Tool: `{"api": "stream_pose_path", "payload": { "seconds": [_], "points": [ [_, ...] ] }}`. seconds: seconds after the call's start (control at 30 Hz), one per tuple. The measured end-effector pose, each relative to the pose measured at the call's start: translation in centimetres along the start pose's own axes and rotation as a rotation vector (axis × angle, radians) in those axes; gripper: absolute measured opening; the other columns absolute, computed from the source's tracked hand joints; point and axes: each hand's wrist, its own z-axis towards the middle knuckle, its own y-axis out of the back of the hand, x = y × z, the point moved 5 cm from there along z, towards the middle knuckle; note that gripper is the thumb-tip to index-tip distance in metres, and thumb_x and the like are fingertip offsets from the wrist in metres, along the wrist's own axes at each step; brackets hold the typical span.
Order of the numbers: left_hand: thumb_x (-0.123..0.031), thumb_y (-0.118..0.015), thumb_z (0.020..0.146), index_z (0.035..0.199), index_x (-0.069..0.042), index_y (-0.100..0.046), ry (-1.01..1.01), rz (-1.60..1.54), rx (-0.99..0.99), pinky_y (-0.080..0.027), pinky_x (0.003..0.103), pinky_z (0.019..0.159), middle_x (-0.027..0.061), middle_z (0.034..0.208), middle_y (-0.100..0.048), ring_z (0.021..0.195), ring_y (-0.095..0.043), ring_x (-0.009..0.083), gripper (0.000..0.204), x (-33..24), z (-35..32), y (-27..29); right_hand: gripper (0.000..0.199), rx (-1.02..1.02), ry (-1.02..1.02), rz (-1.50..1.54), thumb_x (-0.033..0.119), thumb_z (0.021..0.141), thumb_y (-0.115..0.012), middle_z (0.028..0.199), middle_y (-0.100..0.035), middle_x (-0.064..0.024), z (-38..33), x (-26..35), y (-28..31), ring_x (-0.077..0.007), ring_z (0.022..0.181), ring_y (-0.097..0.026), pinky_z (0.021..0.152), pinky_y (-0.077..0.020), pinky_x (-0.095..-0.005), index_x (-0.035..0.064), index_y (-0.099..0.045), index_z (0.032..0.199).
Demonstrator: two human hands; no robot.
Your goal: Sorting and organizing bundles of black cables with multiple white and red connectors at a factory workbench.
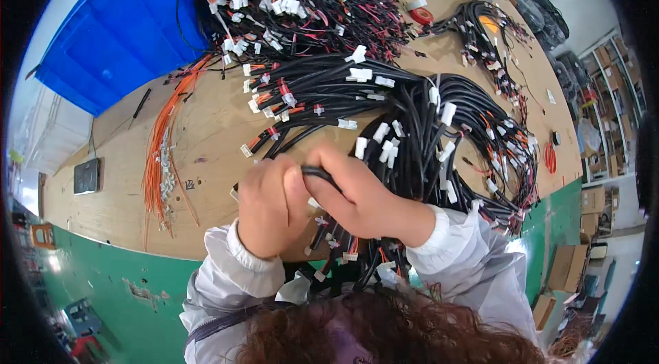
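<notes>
Both my hands are closed on one black cable [317, 172] near the table's front edge. My left hand [270, 200] wraps round it with the thumb on top, and my right hand [357, 196] grips it close beside. Part of the cable is hidden under my fingers. Just beyond and to the right lies a thick bundle of black cables [406, 104], with white connectors and label tags along it. Its left ends carry white plugs on short orange and red wires. More cable ends hang by the table edge below my right hand.
A large heap of black wire harnesses [329, 17] fills the far middle beside a blue bin [120, 31]. Loose orange wires [161, 151] lie on the left of the wooden table [220, 141], near a dark phone-like device [86, 176]. A red tape roll [421, 16] sits far right.
</notes>
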Motion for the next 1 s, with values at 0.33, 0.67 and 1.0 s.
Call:
{"api": "stream_pose_path", "payload": {
  "seconds": [0.33,0.67,1.0],
  "points": [
    [-0.023,-0.046,0.091,0.077,-0.001,-0.052,0.122,0.077,-0.010,-0.039,0.029,0.051,0.0075,0.058,-0.052,0.053,-0.051,0.0161,0.027,-0.1,2.5,4.2,0.025,-0.087,0.131,0.100,0.018,0.086,-0.054,0.089,-0.053,-0.0061,2.0,-0.6,2.5,-0.0122,0.083,-0.052,0.074,-0.0441,-0.0278,0.0002,-0.047,0.102],
    [-0.028,-0.043,0.091,0.068,-0.008,-0.049,0.582,-1.011,-0.225,-0.041,0.030,0.062,0.0059,0.064,-0.057,0.062,-0.056,0.0174,0.031,5.5,4.3,4.4,0.044,-0.028,0.271,-0.764,0.000,0.070,-0.056,0.114,-0.050,-0.0164,0.4,-2.0,0.1,-0.0342,0.095,-0.055,0.080,-0.0446,-0.0370,0.0085,-0.052,0.113],
    [-0.027,-0.043,0.092,0.067,-0.009,-0.042,0.602,-0.820,-0.231,-0.042,0.030,0.064,0.0092,0.065,-0.057,0.063,-0.056,0.0186,0.030,4.0,0.1,3.9,0.028,0.320,-0.012,0.263,-0.001,0.086,-0.045,0.102,-0.061,-0.0100,-3.1,0.9,0.7,-0.0148,0.099,-0.058,0.085,-0.0428,-0.0265,0.0022,-0.051,0.114]
  ]
}}
